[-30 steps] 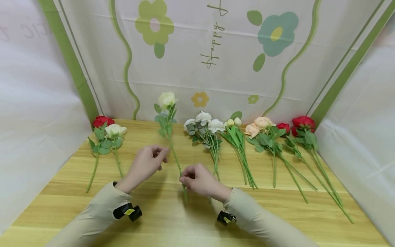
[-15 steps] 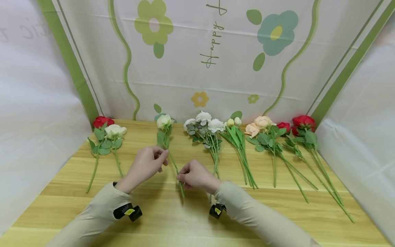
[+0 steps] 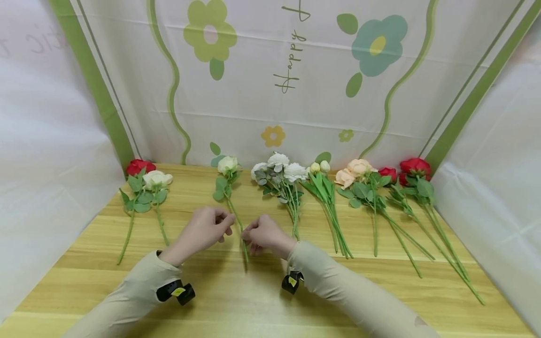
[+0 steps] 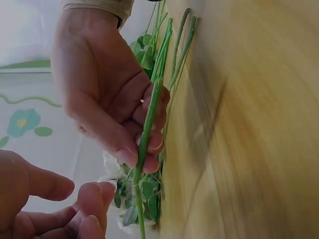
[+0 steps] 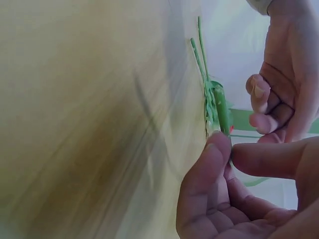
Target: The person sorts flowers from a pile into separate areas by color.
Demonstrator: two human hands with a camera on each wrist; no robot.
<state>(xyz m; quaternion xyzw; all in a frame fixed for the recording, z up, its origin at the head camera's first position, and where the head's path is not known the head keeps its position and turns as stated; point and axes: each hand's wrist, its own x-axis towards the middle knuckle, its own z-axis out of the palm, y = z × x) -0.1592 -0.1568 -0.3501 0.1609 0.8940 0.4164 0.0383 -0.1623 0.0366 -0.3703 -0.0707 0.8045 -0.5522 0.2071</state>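
Observation:
A single white rose (image 3: 227,165) with green leaves is in the middle left of the head view, its stem angled toward me. My right hand (image 3: 266,234) pinches the lower stem between thumb and fingers. Beside the stem, my left hand (image 3: 204,230) has its fingers loosely bent around nothing. In the left wrist view the green stem (image 4: 149,122) runs through the right hand's fingertips, and a gap shows between the left thumb and fingers. The right wrist view has the stem's cut end (image 5: 221,107) rising from the pinch.
Left on the wooden table (image 3: 270,305) lie a red rose (image 3: 140,167) and another white rose (image 3: 158,180). Rightward come a white flower bunch (image 3: 279,170), tulips (image 3: 324,178), peach roses (image 3: 357,171) and red roses (image 3: 415,169). A printed cloth (image 3: 253,94) stands behind.
The rose's head has come down from in front of the cloth to the table's far edge, then shifted slightly right. My right hand has moved left with the stem; my left hand has barely moved.

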